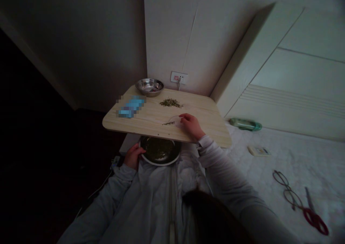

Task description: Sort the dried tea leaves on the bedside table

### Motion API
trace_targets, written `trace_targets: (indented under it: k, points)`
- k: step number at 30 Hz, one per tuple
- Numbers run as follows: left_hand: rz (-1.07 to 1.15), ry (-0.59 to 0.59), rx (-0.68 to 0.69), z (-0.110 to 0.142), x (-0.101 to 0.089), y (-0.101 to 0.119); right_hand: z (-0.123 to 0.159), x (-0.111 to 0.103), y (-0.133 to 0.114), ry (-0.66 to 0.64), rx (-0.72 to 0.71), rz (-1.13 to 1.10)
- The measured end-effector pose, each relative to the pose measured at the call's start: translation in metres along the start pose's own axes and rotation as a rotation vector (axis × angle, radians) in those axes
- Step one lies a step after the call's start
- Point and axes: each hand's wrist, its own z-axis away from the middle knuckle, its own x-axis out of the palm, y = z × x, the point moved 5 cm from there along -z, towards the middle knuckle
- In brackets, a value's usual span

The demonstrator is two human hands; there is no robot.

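Observation:
My left hand [132, 155] grips the left rim of a round metal bowl [160, 162] in my lap, under the table's near edge. Dark greenish contents cover the bowl's inside. Over the small wooden table [145, 123], my right hand [192, 126] has its fingers pinched on a thin, clear, rounded piece [175, 120], whose kind I cannot make out. Just left of that piece lies a short line of small dark grains [169, 123]. Farther back is a loose pile of greenish grains [171, 102]. Two single grains rest near the front edge.
A steel bowl [149, 87] stands at the table's back left, with a blurred blue item [132, 106] before it. A wall socket [179, 77] is behind. On the bed to the right lie a green bottle [245, 124], a small box [259, 151], glasses [289, 190] and red-handled scissors [315, 220].

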Motion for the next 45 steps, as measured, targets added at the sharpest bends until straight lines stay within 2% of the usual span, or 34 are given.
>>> trace_targets:
  k: [12,22,27,35,40,45]
  points:
    - [0.0,0.018,0.008,0.0,0.0,0.001,0.008,0.004,-0.004,-0.053,-0.008,-0.049]
    - [0.019,-0.015,0.017,-0.002,-0.001,-0.002,0.015,0.007,-0.011,-0.092,-0.066,-0.064]
    - [0.004,-0.022,-0.007,-0.003,-0.002,-0.003,0.009,0.006,-0.008,-0.079,-0.067,-0.068]
    - [-0.005,0.007,-0.006,-0.001,-0.001,-0.001,0.001,0.01,-0.022,-0.022,-0.152,0.067]
    - [0.001,0.012,0.001,0.0,0.0,0.0,0.006,0.017,-0.029,-0.053,-0.189,0.135]
    - [0.001,0.008,-0.004,0.001,0.0,0.001,0.007,0.015,-0.029,-0.058,-0.204,0.133]
